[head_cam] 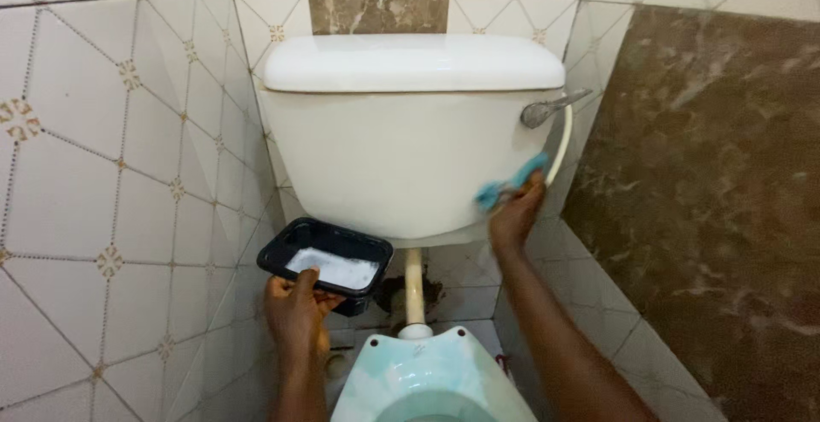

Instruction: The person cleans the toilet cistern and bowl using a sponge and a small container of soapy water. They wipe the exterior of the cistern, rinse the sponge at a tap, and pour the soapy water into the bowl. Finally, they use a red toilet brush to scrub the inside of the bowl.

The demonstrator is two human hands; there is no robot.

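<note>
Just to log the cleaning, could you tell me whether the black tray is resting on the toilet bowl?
No, the left hand holds the black tray up beside the tiled wall.

A white toilet cistern (401,161) with a matching lid (413,61) stands against the wall, a chrome flush lever (549,108) on its right end and a cream hose (563,142) curving down just beside it. A pale pipe (414,290) drops from under the cistern to the toilet bowl (427,379), whose rim shows pale blue-green. Cream diamond-patterned wall tiles (111,174) cover the left wall, while a brown marbled panel (709,208) fills the right.
</note>
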